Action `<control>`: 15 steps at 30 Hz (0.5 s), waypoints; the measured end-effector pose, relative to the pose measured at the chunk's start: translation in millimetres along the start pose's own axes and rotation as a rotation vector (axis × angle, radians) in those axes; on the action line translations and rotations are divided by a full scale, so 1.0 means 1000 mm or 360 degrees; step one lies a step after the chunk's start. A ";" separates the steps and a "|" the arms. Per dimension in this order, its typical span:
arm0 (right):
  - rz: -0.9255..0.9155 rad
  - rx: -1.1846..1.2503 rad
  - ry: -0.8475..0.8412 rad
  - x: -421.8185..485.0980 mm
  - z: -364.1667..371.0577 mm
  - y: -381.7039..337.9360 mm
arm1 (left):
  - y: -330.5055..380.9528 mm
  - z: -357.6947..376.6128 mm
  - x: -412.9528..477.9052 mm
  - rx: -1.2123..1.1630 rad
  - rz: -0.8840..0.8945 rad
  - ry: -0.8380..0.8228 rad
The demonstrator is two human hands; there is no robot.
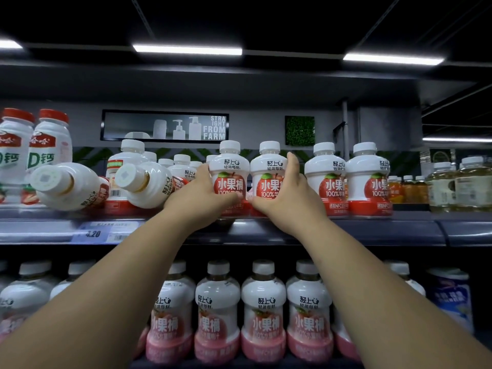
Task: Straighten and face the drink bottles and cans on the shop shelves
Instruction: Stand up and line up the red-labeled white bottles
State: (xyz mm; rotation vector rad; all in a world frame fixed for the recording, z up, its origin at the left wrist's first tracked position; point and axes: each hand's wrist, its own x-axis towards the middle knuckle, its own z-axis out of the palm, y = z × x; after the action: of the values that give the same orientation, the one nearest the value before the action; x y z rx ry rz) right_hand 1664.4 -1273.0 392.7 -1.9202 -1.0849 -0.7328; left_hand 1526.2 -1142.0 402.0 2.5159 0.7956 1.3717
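Apple bottles [368, 179]: four facing front, two toppled

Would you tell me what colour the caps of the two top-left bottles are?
Red caps; head view shows them best.

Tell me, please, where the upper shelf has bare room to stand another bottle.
One bare patch: the shelf front between the rightmost apple bottle and the yellow bottles, before the orange bottles. It is crowded left of the left hand, where tipped bottles lie across the front. The right hand fills the narrow gap mid-shelf.
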 end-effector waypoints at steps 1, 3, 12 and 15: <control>-0.0004 0.0008 -0.0005 0.000 0.000 0.000 | 0.001 0.001 -0.001 0.0028 0.0013 0.0019; -0.0017 0.0027 -0.0011 0.000 -0.001 0.001 | 0.001 0.003 -0.004 0.0132 0.0035 0.0087; -0.0097 0.0108 0.0020 -0.002 -0.008 0.007 | -0.002 0.009 -0.006 0.0317 0.0097 0.0239; -0.0064 0.0096 0.0012 -0.003 -0.010 0.006 | -0.002 0.009 -0.008 0.0328 0.0157 0.0240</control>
State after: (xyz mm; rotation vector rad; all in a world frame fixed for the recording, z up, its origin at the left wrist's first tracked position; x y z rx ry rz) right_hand 1667.1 -1285.0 393.2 -1.8486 -1.1317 -0.7209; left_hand 1530.0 -1143.7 390.5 2.6622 0.8942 1.6039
